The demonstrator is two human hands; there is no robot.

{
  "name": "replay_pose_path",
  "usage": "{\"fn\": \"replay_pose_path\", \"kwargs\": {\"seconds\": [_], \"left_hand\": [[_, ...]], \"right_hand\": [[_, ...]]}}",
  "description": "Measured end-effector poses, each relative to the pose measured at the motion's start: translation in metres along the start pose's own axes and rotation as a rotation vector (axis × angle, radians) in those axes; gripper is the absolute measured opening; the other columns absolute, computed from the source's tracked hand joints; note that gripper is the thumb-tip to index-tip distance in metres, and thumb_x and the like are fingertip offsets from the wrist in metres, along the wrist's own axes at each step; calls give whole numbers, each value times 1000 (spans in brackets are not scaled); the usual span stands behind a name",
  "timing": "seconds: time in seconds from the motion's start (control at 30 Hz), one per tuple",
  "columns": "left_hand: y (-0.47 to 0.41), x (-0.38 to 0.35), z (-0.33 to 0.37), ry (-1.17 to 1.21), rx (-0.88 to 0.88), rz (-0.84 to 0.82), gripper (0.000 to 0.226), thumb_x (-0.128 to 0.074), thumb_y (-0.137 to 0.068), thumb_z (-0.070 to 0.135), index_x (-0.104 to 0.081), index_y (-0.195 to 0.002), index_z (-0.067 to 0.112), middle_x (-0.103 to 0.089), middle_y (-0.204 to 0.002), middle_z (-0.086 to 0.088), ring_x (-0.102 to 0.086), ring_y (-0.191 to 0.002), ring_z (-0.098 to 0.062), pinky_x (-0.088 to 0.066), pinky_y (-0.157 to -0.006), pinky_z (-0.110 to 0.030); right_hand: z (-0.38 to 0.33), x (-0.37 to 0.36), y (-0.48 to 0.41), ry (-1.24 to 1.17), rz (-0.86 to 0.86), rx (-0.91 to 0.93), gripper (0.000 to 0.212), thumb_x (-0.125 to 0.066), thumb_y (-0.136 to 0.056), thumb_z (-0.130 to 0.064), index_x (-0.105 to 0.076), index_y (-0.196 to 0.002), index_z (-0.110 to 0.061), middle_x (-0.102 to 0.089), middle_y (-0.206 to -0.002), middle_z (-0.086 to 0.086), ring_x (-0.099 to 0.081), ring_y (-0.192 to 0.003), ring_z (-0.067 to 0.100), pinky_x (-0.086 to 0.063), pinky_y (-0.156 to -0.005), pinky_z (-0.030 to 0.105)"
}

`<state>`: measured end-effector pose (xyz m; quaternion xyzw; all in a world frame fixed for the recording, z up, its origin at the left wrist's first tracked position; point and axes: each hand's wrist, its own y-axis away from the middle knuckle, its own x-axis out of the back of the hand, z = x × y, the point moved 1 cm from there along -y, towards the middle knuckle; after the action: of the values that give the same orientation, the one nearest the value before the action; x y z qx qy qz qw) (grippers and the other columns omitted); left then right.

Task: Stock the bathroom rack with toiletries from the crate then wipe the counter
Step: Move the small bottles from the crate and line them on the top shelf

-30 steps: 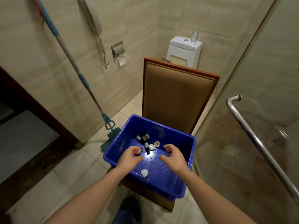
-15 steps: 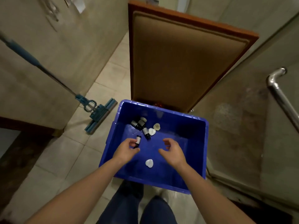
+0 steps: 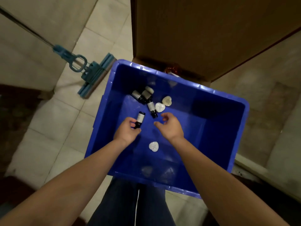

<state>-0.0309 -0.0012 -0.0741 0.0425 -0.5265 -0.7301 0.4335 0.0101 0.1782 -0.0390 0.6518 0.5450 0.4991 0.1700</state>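
A blue crate [image 3: 224,136] sits in front of me with both my hands inside it. My left hand [image 3: 127,131] is shut on a small dark bottle [image 3: 140,119] with a pale label. My right hand [image 3: 170,126] hovers open beside it, fingers curled, holding nothing. Further in lie three more small dark bottles [image 3: 143,95] in a cluster, one [image 3: 151,108] just beyond my right fingertips. Two white heart-shaped soaps [image 3: 163,104] rest next to them, and a third heart soap [image 3: 153,146] lies between my wrists.
The crate rests on a chair with a tall brown padded back [image 3: 203,33]. A blue squeeze mop [image 3: 91,74] leans on the tiled floor to the left. A tiled wall is on the left and a glass shower panel on the right. My legs show below.
The view has tilted down onto the crate. My left hand has closed on a dark bottle and tipped it up off the crate floor. My right hand has edged toward the bottle cluster.
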Motion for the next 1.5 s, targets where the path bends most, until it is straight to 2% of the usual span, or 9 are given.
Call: {"fn": "replay_pose_path", "kwargs": {"seconds": [0.27, 0.47, 0.6, 0.87, 1.03, 1.17, 1.33, 1.43, 1.5], "left_hand": [[-27, -15, -2, -160, 36, 84, 40, -77, -77, 34, -49, -104, 23, -59, -105, 2, -60, -90, -20, -47, -77, -32], [-31, -20, 8, -425, 61, 122, 41, -73, -80, 43, -53, -108, 20, -55, -116, -3, -60, -99, -27, -50, -74, -36], [-28, -20, 10, -482, 65, 117, 37, -72, -82, 41, -55, -105, 18, -54, -115, -5, -59, -97, -28, -48, -71, -35], [-15, -11, 12, -288, 30, 91, 35, -72, -81, 43, -53, -98, 18, -64, -92, 3, -62, -81, -21, -53, -69, -39], [-3, -6, 22, -179, -56, 53, 23, -72, -84, 36, -57, -94, 23, -61, -81, 9, -60, -77, -15, -44, -59, -27], [11, -5, 34, -37, -52, 11, 20, -77, -80, 30, -59, -87, 23, -60, -76, 6, -60, -74, -14, -51, -74, -34], [35, 1, 57, 165, -40, -5, 24, -81, -76, 29, -62, -88, 18, -66, -84, 5, -63, -82, -12, -49, -76, -22], [54, 6, 74, 247, -39, -40, 30, -78, -80, 29, -64, -99, 10, -70, -96, -4, -65, -92, -17, -51, -84, -30], [68, 10, 88, 287, -43, -74, 32, -74, -84, 29, -63, -105, 7, -69, -100, -10, -65, -93, -20, -51, -88, -37]], "right_hand": [[4, -28, -49, 144, 23, -47, 37, -66, -87, -41, -55, -116, -21, -60, -111, -1, -54, -86, 17, -37, -59, 28], [2, -37, -63, 247, 57, -50, 19, -67, -83, -41, -61, -87, -24, -63, -88, -2, -59, -77, 20, -37, -55, 26], [2, -35, -63, 307, 36, -61, 34, -65, -75, -29, -37, -57, -20, -41, -56, -4, -37, -54, 19, -24, -48, 23], [0, -8, -54, 92, -45, 53, 12, -65, -80, -21, -53, -86, -22, -50, -67, -8, -49, -65, 15, -46, -61, 35], [-7, 12, -40, 42, -88, 124, 12, -61, -92, -19, -55, -101, -15, -48, -74, -4, -47, -70, 16, -42, -63, 36], [-9, 29, -26, -20, -127, 99, 10, -62, -93, -18, -58, -100, -12, -49, -87, 2, -44, -64, 12, -37, -59, 24], [-13, 56, 5, -196, -196, 28, 15, -64, -92, -18, -60, -106, -12, -63, -98, 4, -56, -78, 12, -46, -69, 24], [-20, 73, 29, -311, -187, 28, 20, -64, -93, -16, -59, -110, -6, -62, -99, 8, -58, -92, 19, -48, -86, 35], [-26, 84, 47, -382, -160, 22, 24, -65, -92, -17, -60, -111, -3, -64, -97, 11, -60, -91, 21, -48, -83, 34]]}}
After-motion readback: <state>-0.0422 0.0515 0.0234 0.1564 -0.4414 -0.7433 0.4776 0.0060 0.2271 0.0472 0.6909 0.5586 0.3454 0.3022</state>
